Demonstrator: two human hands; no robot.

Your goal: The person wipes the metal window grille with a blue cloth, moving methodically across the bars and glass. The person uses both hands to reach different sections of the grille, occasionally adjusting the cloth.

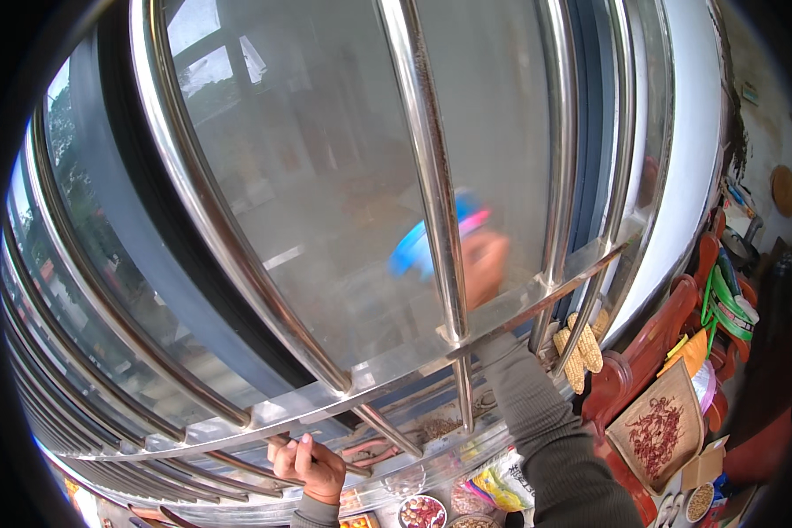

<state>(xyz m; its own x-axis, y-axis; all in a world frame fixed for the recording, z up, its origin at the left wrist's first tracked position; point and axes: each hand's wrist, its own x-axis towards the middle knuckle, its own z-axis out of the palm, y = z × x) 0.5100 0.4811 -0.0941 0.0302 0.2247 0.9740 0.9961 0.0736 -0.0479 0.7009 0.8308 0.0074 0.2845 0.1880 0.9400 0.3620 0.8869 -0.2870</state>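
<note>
My right hand (pixel 485 264), blurred, reaches through the metal bars to the window glass (pixel 330 165). It holds a blue and pink cloth or pad (pixel 412 251) against or close to the pane; a vertical bar (pixel 429 165) hides part of it. Lower left, my left hand (pixel 310 465) has its fingers curled around a thin metal bar (pixel 284 441) below the flat horizontal rail (pixel 396 369).
Dried corn cobs (pixel 577 353) lie by the bars at right. Beyond are a carved red wooden chair (pixel 610 389), a woven tray (pixel 693 409) of dried red chillies and a cardboard box (pixel 705 464). Bowls of produce (pixel 422 511) and plastic bags (pixel 501 485) sit below.
</note>
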